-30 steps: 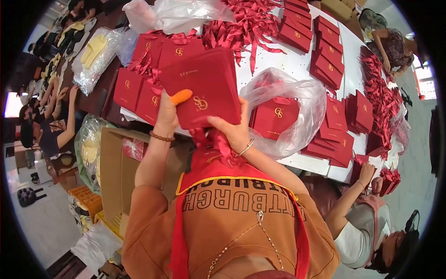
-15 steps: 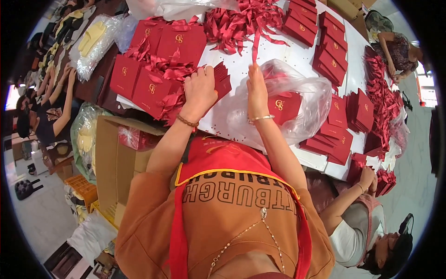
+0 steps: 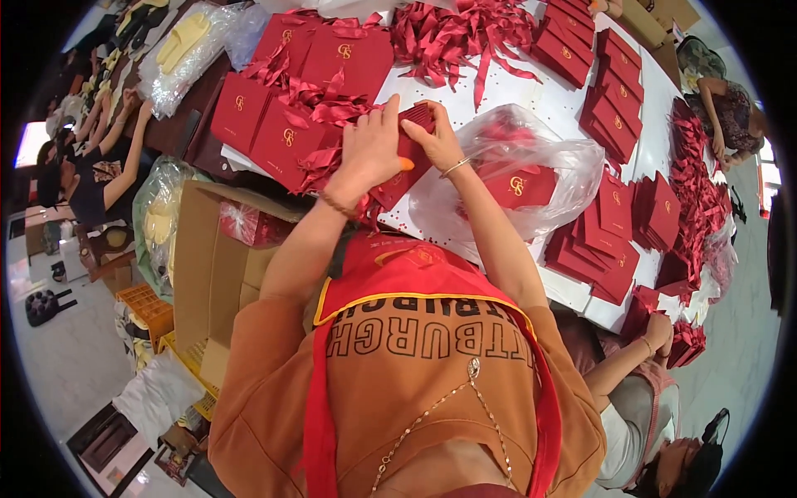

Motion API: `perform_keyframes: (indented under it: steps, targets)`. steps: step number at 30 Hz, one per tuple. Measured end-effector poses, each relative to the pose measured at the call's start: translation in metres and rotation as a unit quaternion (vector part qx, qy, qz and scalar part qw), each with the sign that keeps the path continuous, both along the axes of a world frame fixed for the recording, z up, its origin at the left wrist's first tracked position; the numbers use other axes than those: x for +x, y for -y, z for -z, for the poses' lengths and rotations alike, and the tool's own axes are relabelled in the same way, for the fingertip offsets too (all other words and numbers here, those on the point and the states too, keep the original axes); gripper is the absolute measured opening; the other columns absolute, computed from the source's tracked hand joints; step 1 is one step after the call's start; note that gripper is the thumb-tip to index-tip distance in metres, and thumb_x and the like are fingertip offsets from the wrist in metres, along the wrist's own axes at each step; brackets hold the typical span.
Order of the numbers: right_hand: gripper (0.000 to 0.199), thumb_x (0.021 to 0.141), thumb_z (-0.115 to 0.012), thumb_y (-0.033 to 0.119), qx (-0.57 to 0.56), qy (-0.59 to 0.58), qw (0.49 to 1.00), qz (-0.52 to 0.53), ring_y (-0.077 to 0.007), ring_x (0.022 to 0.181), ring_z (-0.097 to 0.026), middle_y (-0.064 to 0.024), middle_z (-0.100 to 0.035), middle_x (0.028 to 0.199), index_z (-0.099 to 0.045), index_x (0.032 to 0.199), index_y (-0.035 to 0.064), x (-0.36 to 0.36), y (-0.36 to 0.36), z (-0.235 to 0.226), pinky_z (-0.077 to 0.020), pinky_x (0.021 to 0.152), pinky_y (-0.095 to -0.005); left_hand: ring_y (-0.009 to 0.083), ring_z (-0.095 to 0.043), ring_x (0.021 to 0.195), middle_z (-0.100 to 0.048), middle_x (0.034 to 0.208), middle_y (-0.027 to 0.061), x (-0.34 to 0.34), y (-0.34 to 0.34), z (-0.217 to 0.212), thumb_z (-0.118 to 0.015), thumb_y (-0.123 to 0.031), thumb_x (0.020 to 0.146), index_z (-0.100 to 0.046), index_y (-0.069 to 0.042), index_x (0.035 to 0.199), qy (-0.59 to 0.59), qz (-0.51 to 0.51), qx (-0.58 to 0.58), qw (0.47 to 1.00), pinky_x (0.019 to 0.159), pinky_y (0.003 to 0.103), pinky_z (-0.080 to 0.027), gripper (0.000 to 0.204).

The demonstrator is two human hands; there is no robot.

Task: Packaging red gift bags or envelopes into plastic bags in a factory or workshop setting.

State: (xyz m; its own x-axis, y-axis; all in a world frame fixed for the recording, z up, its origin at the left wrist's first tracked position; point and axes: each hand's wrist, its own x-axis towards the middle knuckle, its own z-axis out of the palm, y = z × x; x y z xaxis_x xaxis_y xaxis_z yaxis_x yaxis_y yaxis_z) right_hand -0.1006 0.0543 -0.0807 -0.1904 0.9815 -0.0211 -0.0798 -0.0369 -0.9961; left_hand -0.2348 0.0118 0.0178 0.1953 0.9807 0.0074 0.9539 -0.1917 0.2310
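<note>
Both my hands are at a stack of dark red paper gift bags [image 3: 397,187] near the table's front edge. My left hand [image 3: 371,149] presses along its left side, fingers closed against the bags, with an orange cover on one fingertip. My right hand [image 3: 435,141] grips the upper right of the stack, thumb on the near face and fingers behind. The lower left of the stack is partly hidden by my left hand. Red ribbon handles [image 3: 320,166] lie bunched beside my left hand, on flat piles of red bags [image 3: 284,148] with gold print.
Right of my hands lies a clear plastic bag [image 3: 573,166] with red bags inside. More red bag stacks [image 3: 613,108] and a ribbon heap [image 3: 465,37] cover the white table [image 3: 415,90]. An open cardboard box [image 3: 199,266] stands at left. A co-worker's hands [image 3: 658,334] work at right.
My right hand has swung left from beside the plastic bag and taken hold of the stack. My left hand stays on the bags. The whole view has shifted slightly.
</note>
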Motion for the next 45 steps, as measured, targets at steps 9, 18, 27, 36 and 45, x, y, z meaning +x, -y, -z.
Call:
perform_keyframes:
  steps: [9,18,27,36,45]
  targets:
    - [0.055,0.072,-0.072,0.028,-0.010,-0.035,0.999,0.005,-0.0152,0.093,-0.051,-0.0105,-0.049,0.107,-0.046,0.109,-0.0025,-0.004,0.000,-0.002,-0.0432,0.081,-0.0260,0.0391,-0.025,0.125,-0.023,0.135,0.0235,-0.052,0.052,0.021,-0.080,-0.038,0.055,-0.010,0.000,0.137,0.227,0.041,0.029,0.973,0.101,0.046,-0.025,0.114]
    - [0.062,0.063,-0.078,0.017,-0.036,0.013,0.983,-0.178,-0.0133,0.094,-0.053,-0.0063,-0.057,0.101,-0.046,0.114,0.0039,0.029,0.021,-0.032,-0.0418,0.085,-0.0279,0.0321,-0.030,0.123,-0.023,0.136,0.0221,-0.052,0.061,0.091,-0.082,-0.026,0.057,0.007,-0.001,0.137,0.481,-0.023,0.040,0.876,0.102,0.040,-0.027,0.123]
    - [0.069,0.060,-0.078,0.006,-0.018,0.032,0.979,-0.201,-0.0127,0.099,-0.052,-0.0043,-0.057,0.105,-0.042,0.119,0.0063,0.031,0.025,-0.036,-0.0419,0.087,-0.0274,0.0307,-0.044,0.109,-0.041,0.119,0.0191,-0.063,0.053,0.085,-0.084,-0.025,0.054,-0.019,-0.003,0.131,0.378,-0.019,0.046,0.924,0.091,0.039,-0.039,0.103]
    - [0.070,0.052,-0.083,0.010,0.020,0.025,0.992,-0.119,-0.0142,0.095,-0.055,-0.0061,-0.059,0.101,-0.047,0.112,0.0031,0.020,0.031,-0.028,-0.0447,0.084,-0.0299,0.0238,-0.041,0.111,-0.036,0.123,0.0138,-0.048,0.054,0.100,-0.087,-0.017,0.047,-0.015,-0.005,0.132,0.526,0.010,0.053,0.849,0.095,0.037,-0.037,0.112]
    - [0.053,0.059,-0.076,0.041,0.219,0.256,0.938,-0.082,-0.0304,0.079,-0.058,-0.0137,-0.059,0.082,-0.053,0.090,0.0050,0.005,0.042,-0.100,-0.0461,0.068,-0.0352,0.0220,-0.042,0.111,-0.039,0.123,0.0117,-0.070,0.065,0.018,-0.078,0.005,0.055,-0.015,-0.009,0.132,0.534,-0.031,-0.080,0.841,0.093,0.033,-0.038,0.101]
